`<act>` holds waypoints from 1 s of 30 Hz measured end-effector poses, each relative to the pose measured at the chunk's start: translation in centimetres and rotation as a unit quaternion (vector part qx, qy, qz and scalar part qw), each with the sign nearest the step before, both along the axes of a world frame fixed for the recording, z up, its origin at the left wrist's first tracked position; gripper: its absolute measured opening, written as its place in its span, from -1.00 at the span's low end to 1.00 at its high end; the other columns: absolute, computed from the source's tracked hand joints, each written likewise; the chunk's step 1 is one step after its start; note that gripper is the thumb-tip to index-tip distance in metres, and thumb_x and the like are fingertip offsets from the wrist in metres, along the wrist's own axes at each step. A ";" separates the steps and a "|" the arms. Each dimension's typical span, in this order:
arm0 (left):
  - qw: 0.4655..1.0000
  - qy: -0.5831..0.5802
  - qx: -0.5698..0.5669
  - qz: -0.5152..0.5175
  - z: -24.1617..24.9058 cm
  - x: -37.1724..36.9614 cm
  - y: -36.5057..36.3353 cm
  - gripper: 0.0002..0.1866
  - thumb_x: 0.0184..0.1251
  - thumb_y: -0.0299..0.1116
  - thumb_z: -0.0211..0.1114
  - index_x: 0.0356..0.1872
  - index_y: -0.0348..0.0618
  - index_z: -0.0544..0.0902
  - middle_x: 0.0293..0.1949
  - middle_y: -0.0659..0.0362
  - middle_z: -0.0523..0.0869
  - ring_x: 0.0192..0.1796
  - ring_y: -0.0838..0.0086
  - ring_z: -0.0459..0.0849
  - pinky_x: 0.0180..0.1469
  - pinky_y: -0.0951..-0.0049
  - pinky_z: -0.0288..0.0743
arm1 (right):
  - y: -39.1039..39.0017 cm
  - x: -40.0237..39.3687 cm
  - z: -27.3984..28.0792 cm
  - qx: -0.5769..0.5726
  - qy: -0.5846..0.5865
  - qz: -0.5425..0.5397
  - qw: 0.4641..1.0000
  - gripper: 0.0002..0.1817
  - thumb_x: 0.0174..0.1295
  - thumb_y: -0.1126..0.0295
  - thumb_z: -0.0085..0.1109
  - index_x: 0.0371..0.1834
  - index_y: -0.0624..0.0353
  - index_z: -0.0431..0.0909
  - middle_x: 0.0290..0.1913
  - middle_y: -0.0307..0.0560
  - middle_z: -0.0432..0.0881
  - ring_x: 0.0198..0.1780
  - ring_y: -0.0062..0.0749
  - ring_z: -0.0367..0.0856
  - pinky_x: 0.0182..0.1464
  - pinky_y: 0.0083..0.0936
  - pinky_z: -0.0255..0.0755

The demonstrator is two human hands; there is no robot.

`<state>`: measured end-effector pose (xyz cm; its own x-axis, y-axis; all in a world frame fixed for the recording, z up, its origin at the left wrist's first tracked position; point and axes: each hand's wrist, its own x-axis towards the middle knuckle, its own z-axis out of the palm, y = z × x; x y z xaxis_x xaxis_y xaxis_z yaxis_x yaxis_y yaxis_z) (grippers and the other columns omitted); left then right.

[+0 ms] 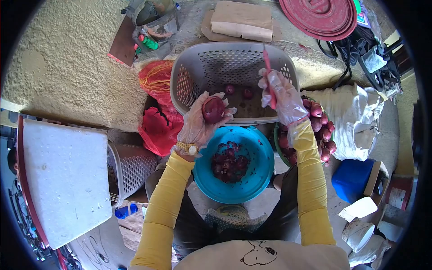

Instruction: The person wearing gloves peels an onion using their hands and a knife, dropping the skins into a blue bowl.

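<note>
— Pictured where, the red onion point(213, 110)?
— Cradled in the gloved left hand point(201, 119), palm up, fingers curled around its sides, over the near-left corner of the grey basket point(234, 47).
— And in the gloved right hand point(284, 96)?
— Gripped in closed fingers, a red-handled knife point(268, 67), angled toward the basket's far edge, above its right side and well apart from the onion.
— Seen lower down?
— Placed close to the basket's near edge, a blue basin point(204, 173), with dark red pieces point(230, 164) heaped in the middle and scraps scattered toward the rim.
— Inside the basket?
— Resting on the floor, slightly apart, two smaller onions point(248, 93).
— Off to the sides?
— Piled beyond the basin's right edge, partly hidden by the right forearm, more red onions point(325, 134); farther right, a white sack point(342, 110). Slumped at the basket's left edge, a red mesh bag point(157, 83).
</note>
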<state>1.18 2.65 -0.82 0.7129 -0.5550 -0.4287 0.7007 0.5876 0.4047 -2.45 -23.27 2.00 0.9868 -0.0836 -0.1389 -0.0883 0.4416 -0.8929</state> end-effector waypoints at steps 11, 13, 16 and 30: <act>0.998 0.016 -0.046 0.040 -0.8 0.5 -0.3 -0.37 0.69 0.06 0.09 0.32 -0.42 0.48 0.05 -0.17 0.68 0.20 -0.18 0.69 0.17 -0.11 0.77 | 0.5 -0.7 0.3 0.018 0.015 0.119 0.993 -0.60 0.68 0.17 0.01 0.44 0.07 0.37 -0.20 -0.26 0.49 -0.31 -0.58 0.48 -0.14 -0.45 0.61; 0.998 0.014 -0.059 0.029 -0.4 0.4 -0.2 -0.37 0.69 0.06 0.08 0.31 -0.43 0.48 0.05 -0.19 0.69 0.21 -0.19 0.68 0.19 -0.13 0.75 | 0.7 -0.9 0.3 0.041 0.061 0.166 0.983 -0.57 0.69 0.13 -0.01 0.47 0.07 0.37 -0.21 -0.30 0.47 -0.31 -0.60 0.46 -0.18 -0.48 0.56; 0.995 0.025 -0.090 0.019 -0.1 0.3 -0.4 -0.38 0.70 0.05 0.07 0.30 -0.45 0.48 0.05 -0.22 0.69 0.21 -0.18 0.68 0.25 -0.16 0.71 | 2.6 -0.6 -1.0 0.066 0.001 0.143 0.987 -0.55 0.70 0.10 -0.03 0.45 0.13 0.38 -0.27 -0.34 0.46 -0.32 -0.63 0.43 -0.24 -0.54 0.47; 1.000 0.004 -0.019 0.008 -0.2 -0.6 -1.6 -0.49 0.72 -0.10 0.09 0.24 -0.47 0.59 0.16 -0.19 0.71 0.12 0.04 0.77 0.17 0.05 0.78 | 4.3 -2.2 1.5 -0.597 -0.143 0.135 0.778 -0.31 0.05 -0.23 0.56 0.00 0.16 0.74 -0.31 0.21 0.71 -0.19 0.16 0.71 -0.07 -0.08 0.56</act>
<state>0.58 1.01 -1.01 0.7192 -0.5590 -0.4126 0.6934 0.6143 0.3765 -4.61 -19.01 3.46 0.9670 0.2316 0.1064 0.2436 -0.7173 -0.6528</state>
